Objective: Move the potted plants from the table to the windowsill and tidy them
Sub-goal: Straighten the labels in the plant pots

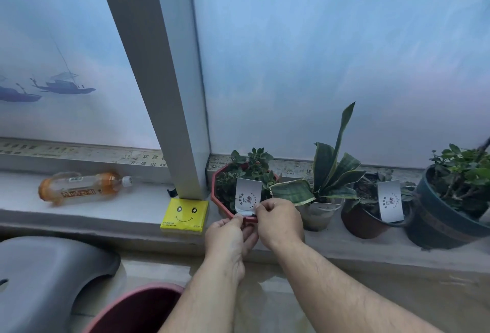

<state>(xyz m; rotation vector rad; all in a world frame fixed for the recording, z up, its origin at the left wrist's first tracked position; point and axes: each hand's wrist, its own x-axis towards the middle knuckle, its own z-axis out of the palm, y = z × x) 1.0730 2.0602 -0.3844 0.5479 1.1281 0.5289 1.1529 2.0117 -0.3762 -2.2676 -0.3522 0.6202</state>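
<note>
Head view: a pale windowsill [106,208] under frosted glass carries four potted plants. Left hand [229,234] and right hand [279,222] each pinch the white tag [248,194] in the red pot [216,200].

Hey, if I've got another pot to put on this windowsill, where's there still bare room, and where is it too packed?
Bare sill lies between the lying bottle and the window post, and in front of the bottle, left of the yellow tissue pack. Right of the post it is crowded: red pot, snake plant cup, brown pot and dark pot stand nearly rim to rim, with both hands at the red pot's label.
</note>
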